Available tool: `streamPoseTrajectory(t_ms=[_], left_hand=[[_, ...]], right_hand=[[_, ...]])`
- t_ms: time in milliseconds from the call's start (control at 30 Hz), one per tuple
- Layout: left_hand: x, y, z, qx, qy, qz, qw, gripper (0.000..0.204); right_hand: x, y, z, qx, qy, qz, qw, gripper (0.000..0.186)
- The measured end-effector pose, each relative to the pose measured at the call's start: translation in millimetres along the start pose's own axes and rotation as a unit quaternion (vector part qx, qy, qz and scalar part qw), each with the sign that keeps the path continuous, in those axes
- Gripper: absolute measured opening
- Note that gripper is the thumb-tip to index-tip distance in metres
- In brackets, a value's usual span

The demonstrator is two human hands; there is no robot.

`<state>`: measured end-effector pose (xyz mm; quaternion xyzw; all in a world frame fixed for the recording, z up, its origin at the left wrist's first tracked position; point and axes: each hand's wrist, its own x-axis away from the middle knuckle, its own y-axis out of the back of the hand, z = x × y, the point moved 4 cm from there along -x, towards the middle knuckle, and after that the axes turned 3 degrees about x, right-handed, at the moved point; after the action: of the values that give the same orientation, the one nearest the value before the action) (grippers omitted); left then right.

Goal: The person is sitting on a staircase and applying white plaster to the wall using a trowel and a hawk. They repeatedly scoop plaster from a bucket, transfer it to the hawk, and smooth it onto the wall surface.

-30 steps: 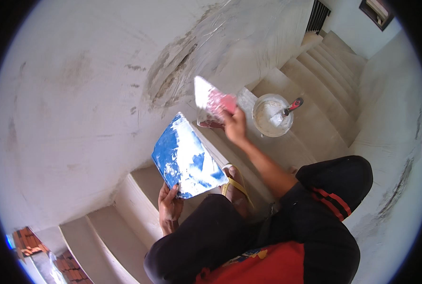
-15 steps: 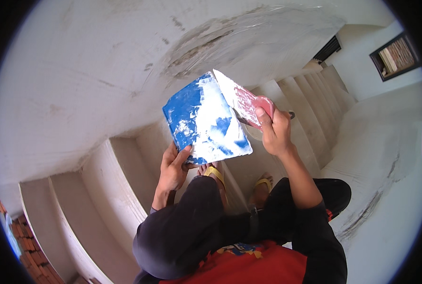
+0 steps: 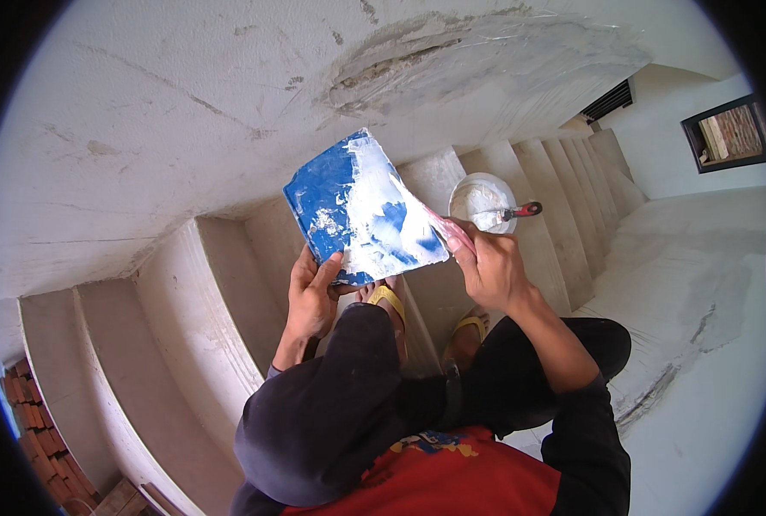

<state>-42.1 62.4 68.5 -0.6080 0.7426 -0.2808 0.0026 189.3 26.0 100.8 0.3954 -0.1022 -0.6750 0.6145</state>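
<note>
My left hand [image 3: 312, 297] is closed on the lower left edge of a blue board [image 3: 323, 189], thumb on top. White putty coats the board's right half, with blue showing through in patches. My right hand [image 3: 492, 267] grips a pink putty knife [image 3: 452, 230], seen nearly edge-on. Its blade lies against the board's right edge, on the white putty. Beyond my right hand, a white bucket [image 3: 476, 182] with putty inside stands on a step, and a scraper with a red and black handle [image 3: 522, 210] rests in it.
Concrete stairs [image 3: 176, 292] run on both sides of me. Along the far side stands a wall with a rough grey patch [image 3: 452, 64]. Bricks [image 3: 52, 439] are stacked at the lower left. My feet in yellow sandals [image 3: 389, 301] are on the steps.
My right hand has turned the putty knife from face-up to edge-on and moved it down along the board's right edge. The bucket, mostly covered before, now shows.
</note>
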Motion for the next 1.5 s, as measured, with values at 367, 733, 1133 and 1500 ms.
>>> streamPoseTrajectory(t_ms=[367,733,1133,1500], left_hand=[[-1,-6,-6,0.032,0.025,-0.037,0.998,0.032],[-2,-6,-13,0.062,0.089,-0.029,0.994,0.031],[-8,6,-9,0.109,0.108,-0.009,0.988,0.032],[-18,19,-8,0.099,0.146,0.092,0.98,0.036]], right_hand=[[13,15,7,0.012,0.006,0.05,0.999,0.02],[12,38,24,0.072,0.004,0.138,0.988,0.023],[6,84,32,0.127,0.017,0.14,0.982,0.017],[-95,34,-8,0.194,0.105,0.211,0.952,0.016]])
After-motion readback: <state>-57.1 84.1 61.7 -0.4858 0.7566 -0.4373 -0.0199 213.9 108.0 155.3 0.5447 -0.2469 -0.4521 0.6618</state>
